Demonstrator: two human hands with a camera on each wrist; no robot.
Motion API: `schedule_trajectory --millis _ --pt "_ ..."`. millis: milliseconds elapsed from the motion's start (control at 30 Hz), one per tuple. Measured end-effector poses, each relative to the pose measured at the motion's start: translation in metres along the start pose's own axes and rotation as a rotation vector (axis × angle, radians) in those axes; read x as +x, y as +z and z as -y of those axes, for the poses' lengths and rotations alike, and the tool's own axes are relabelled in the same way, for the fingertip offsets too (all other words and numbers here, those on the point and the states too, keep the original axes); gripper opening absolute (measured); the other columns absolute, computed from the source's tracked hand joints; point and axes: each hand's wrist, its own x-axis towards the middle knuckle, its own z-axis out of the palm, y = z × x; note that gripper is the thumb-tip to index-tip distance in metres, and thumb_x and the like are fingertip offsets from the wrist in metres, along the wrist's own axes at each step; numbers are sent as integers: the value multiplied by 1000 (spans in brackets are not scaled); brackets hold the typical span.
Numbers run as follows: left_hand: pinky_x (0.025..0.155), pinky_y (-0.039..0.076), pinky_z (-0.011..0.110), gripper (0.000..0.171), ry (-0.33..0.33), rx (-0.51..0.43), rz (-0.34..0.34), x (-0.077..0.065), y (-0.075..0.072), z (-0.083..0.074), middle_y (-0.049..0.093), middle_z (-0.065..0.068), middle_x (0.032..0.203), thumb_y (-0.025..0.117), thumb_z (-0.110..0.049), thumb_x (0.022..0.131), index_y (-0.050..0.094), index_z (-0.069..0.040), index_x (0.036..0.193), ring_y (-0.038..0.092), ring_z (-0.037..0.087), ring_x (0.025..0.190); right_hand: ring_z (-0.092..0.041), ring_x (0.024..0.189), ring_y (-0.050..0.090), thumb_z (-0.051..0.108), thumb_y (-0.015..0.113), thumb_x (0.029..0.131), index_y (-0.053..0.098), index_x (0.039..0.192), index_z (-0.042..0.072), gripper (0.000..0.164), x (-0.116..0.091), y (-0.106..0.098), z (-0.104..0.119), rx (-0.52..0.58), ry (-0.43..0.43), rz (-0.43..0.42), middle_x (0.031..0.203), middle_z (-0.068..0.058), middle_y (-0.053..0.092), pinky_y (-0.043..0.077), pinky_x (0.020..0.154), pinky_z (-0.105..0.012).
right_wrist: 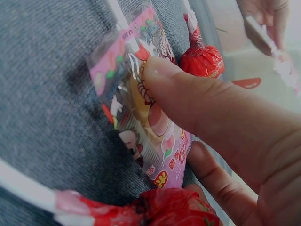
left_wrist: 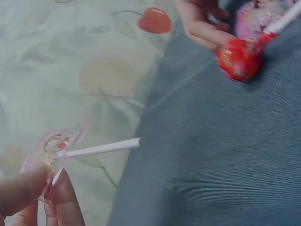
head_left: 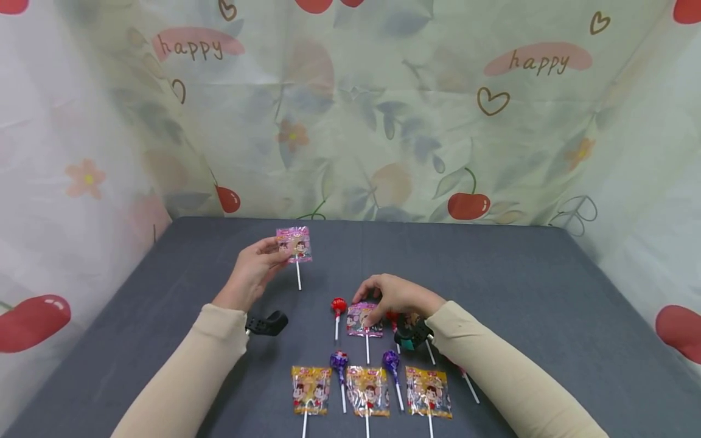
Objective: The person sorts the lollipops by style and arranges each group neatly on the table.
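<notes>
Pink packets (head_left: 299, 243) and yellow packets (head_left: 368, 387) bear cartoon faces; round lollipops (head_left: 339, 305) are red or purple (the worktop (head_left: 493, 274), dark grey).

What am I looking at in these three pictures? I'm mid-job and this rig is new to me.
There is no machine, just a person's bare left hand and right hand. The wide picture comes from a camera on the head, looking forward and down; the close ones come from the left wrist camera and the right wrist camera. On the dark table lie red lollipops, purple lollipops and yellow-wrapped lollipops. The left hand holds up a pink-wrapped lollipop; the right hand pinches another pink packet beside the red lollipops.
</notes>
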Motion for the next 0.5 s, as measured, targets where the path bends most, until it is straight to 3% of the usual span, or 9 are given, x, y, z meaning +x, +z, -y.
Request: schedule_trajectory --millis 133,300,500 --pt "104 47 34 50 -34 26 -17 6 8 15 53 11 130 64 -1 91 49 -5 139 61 10 95 -19 92 50 13 87 71 71 98 24 33 0 1 1 -3 -2 -3 106 1 58 47 76 -30" --pt "101 50 34 50 -78 20 -47 11 20 28 53 14 134 63 3 90 51 -5 138 59 19 106 -19 92 49 12 86 71 71 98 24 34 0 1 0 3 -2 -7 107 1 58 46 75 -30" --pt "97 52 33 47 -83 12 -85 18 29 34 57 17 129 63 7 88 54 -3 134 61 19 100 -19 92 49 10 86 70 71 98 23 34 0 1 0 3 -5 -3 107 1 58 46 74 -29"
